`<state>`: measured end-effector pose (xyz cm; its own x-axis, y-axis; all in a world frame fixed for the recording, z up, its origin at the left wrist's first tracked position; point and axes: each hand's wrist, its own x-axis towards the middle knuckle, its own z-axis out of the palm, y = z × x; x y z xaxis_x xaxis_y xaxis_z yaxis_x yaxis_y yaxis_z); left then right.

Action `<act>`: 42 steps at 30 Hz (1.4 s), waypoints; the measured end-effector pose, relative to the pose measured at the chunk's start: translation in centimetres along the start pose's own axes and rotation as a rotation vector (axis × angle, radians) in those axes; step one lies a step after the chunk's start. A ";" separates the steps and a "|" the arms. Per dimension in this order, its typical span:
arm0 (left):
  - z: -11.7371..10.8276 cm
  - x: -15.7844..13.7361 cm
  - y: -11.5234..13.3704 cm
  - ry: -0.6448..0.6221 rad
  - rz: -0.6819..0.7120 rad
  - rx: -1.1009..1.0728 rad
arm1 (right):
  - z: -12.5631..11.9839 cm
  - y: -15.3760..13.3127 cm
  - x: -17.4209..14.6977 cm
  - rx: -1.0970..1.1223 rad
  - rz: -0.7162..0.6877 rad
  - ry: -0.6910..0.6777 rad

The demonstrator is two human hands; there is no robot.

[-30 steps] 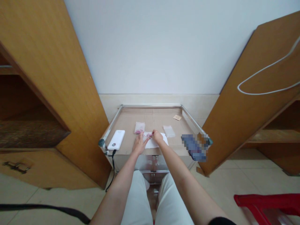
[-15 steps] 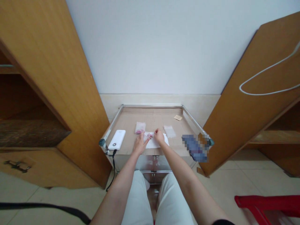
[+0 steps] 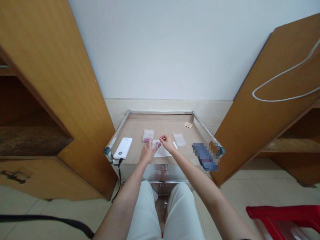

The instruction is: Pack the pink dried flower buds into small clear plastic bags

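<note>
My left hand [image 3: 148, 152] rests at the left edge of a white sheet [image 3: 162, 152], thumb and fingers closing on a small clear bag with pink pieces [image 3: 156, 143]. Just above the bag, my right hand [image 3: 167, 142] has its fingertips pinched together; whatever is between them is too small to make out. Another clear bag with pink beads [image 3: 148, 136] lies beyond my left fingers. To the right of my right hand is a stack of clear plastic bags [image 3: 179, 139].
A white power bank [image 3: 123, 148] with a black cable lies at the left of the metal-rimmed table [image 3: 161, 112]. At the back right is a small tan paper [image 3: 188, 125]. A blurred-out dark item [image 3: 205, 156] sits at the right. Wooden cabinets flank both sides; a red stool [image 3: 285, 213] stands lower right.
My right hand has moved left and slightly up, closer to the pink pieces, with its fingertips now over them. My left hand stays nearly in place. The view has shifted slightly.
</note>
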<state>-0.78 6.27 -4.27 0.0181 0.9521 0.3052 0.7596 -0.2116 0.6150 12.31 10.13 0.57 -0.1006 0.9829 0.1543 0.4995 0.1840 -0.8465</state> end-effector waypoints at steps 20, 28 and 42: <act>-0.1 -0.1 0.0 -0.011 -0.001 -0.002 | -0.2 1.7 0.6 -0.611 -0.038 -0.204; 0.0 0.0 -0.1 -0.019 -0.003 -0.014 | 0.1 2.4 1.3 -0.689 -0.024 -0.142; 0.1 0.0 -0.3 0.009 0.017 -0.037 | 1.4 3.5 0.6 -0.627 -0.015 0.009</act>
<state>-0.92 6.35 -4.57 0.0246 0.9463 0.3225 0.7344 -0.2359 0.6364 12.78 11.32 -3.06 -0.1053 0.9798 0.1702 0.9082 0.1644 -0.3849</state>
